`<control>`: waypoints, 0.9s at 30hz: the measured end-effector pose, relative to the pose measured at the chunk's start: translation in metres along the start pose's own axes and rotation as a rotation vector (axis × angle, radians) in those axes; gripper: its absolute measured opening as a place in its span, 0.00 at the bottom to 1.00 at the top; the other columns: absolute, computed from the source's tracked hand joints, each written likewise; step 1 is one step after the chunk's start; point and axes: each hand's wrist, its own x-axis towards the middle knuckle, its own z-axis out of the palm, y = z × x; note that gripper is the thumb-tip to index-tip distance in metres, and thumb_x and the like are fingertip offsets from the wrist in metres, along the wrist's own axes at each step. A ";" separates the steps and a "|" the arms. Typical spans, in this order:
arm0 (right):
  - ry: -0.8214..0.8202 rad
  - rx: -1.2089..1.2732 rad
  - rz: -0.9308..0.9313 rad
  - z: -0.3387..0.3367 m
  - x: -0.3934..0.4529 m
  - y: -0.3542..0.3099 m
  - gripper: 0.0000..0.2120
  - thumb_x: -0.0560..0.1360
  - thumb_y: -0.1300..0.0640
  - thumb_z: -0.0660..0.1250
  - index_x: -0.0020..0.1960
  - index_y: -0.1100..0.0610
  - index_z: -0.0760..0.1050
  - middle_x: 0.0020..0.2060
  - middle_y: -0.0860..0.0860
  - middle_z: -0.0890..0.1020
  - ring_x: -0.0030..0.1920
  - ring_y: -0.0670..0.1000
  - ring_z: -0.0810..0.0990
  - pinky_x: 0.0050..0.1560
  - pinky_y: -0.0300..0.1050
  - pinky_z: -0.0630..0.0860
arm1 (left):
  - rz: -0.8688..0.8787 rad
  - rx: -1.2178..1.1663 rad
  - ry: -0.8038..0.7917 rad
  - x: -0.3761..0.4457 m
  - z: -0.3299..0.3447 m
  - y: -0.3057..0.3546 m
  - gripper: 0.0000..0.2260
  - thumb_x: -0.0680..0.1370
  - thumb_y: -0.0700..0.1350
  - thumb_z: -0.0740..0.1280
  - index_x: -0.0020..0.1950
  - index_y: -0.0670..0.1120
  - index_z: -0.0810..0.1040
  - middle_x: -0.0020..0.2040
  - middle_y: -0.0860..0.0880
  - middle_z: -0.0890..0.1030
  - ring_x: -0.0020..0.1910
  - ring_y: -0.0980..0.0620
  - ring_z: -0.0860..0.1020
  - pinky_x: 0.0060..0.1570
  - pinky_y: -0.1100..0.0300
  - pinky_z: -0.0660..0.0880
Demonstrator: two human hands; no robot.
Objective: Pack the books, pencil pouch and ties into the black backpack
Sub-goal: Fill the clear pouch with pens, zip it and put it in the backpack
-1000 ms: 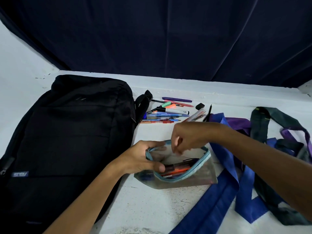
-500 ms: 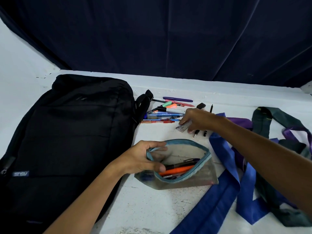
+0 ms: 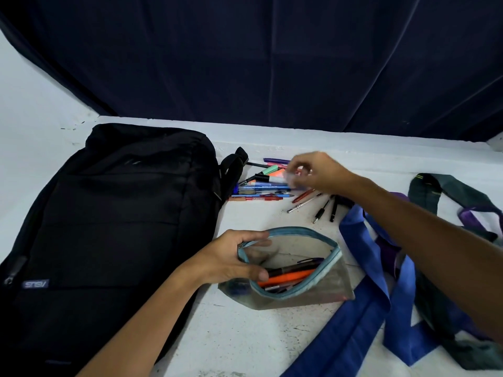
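Observation:
The black backpack lies flat and closed on the left of the white table. A clear pencil pouch with a teal zip rim sits in front of me, open, with an orange pen and dark pens inside. My left hand grips the pouch's left rim and holds it open. My right hand, blurred by motion, hovers over the pile of loose pens and pinches a small pale clear ruler. A blue tie, a dark green tie and a purple tie lie tangled at the right. No books are visible.
A few dark and silver pens lie apart between the pile and the ties. A dark curtain hangs behind the table's far edge. Bare tabletop shows in front of the pouch.
My right hand left the pouch mouth, reached to the loose pens, picked up the small ruler and moved up and back over the pile. The left hand kept its hold.

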 end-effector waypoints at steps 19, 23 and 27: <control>-0.561 0.027 -0.128 0.010 -0.029 -0.083 0.08 0.77 0.63 0.67 0.52 0.57 0.83 0.43 0.54 0.86 0.37 0.49 0.79 0.38 0.39 0.74 | 0.067 -0.096 -0.037 -0.002 0.001 0.010 0.38 0.56 0.59 0.82 0.61 0.46 0.78 0.58 0.48 0.83 0.59 0.49 0.81 0.59 0.53 0.78; -0.660 -0.107 -0.066 0.025 -0.034 -0.089 0.06 0.73 0.58 0.73 0.48 0.59 0.84 0.39 0.53 0.86 0.31 0.45 0.79 0.31 0.33 0.71 | 0.097 -0.086 -0.015 -0.002 0.000 0.015 0.35 0.56 0.59 0.82 0.57 0.44 0.80 0.54 0.46 0.85 0.55 0.47 0.83 0.54 0.57 0.79; -0.676 -0.193 -0.030 0.036 -0.043 -0.091 0.03 0.72 0.59 0.73 0.44 0.57 0.84 0.33 0.49 0.84 0.27 0.42 0.79 0.30 0.34 0.71 | 0.118 -0.102 -0.041 -0.002 0.000 0.015 0.35 0.58 0.55 0.83 0.59 0.41 0.79 0.56 0.43 0.83 0.58 0.43 0.81 0.60 0.49 0.77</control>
